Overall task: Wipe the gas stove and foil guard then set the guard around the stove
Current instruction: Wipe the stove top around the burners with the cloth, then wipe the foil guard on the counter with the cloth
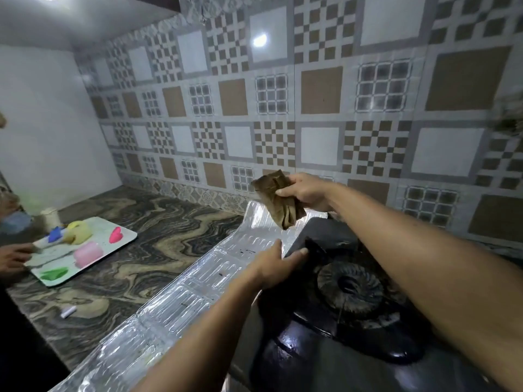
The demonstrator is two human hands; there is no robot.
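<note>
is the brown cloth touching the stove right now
No, the right hand holds the brown cloth up in the air above the stove.

Our right hand (307,193) is raised above the far corner of the stove (353,292), fingers clenched around a folded brown cloth (278,202). Our left hand (276,264) reaches forward, palm down, gripping the stove's left edge where the foil guard (198,278) meets it.

Open tabletop (147,222) is left between the tray (124,241) and the foil guard (198,281), while the way rightward is blocked by the gas stove (351,287) just beside the guard.
</note>
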